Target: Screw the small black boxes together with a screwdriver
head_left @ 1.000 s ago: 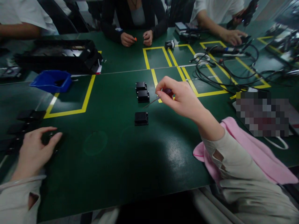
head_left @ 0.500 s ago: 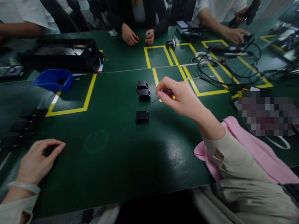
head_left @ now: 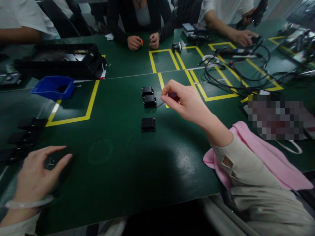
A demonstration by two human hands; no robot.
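Note:
My right hand (head_left: 182, 100) is closed around the dark reddish handle of a small screwdriver (head_left: 157, 107). Its thin shaft points down and left, above the table and between the black boxes. Just left of that hand stand two small black boxes, a rear one (head_left: 147, 90) and a front one (head_left: 150, 101), close together. Nearer to me lies a separate black box (head_left: 148, 124). My left hand (head_left: 40, 172) is at the lower left, thumb and forefinger apart with nothing held between them. Something small and shiny (head_left: 51, 162) shows in the gap, too blurred to name.
Several black boxes (head_left: 21, 137) stand at the left edge. Behind them are a blue bin (head_left: 54, 88) and a long black tray (head_left: 59, 70). A pink cloth (head_left: 258, 147) lies under my right forearm, with cables (head_left: 221, 80) beyond. People sit across the green table.
My left thumb and forefinger have parted from a near pinch, and a small shiny thing now shows between them. My right hand stays much the same with the screwdriver.

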